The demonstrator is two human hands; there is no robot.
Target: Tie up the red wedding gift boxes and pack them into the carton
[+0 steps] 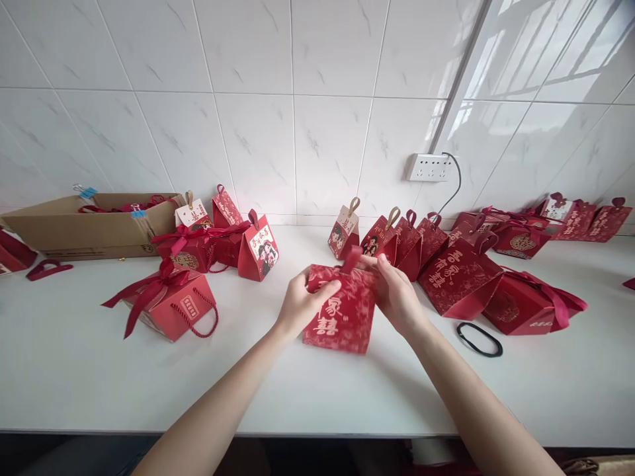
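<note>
In the middle of the head view I hold a red gift box [340,327] with pale lettering and a ribbon loop at its top, slightly blurred. My left hand [302,304] grips its left side, the thumb pressed on the front and the other fingers behind. My right hand [399,297] closes on the upper right edge near the loop, with some of its fingers hidden by the box. Just behind stand a white-and-red tent-shaped box [343,233] and a red box with a gold loop [381,238].
To the left lie a bowed box with a rope handle [173,304] and an open cardboard carton [99,228]. On the right are a larger red box [459,277], a bowed box [528,301] and a black band [479,339]. A power strip [431,167] is on the tiled wall.
</note>
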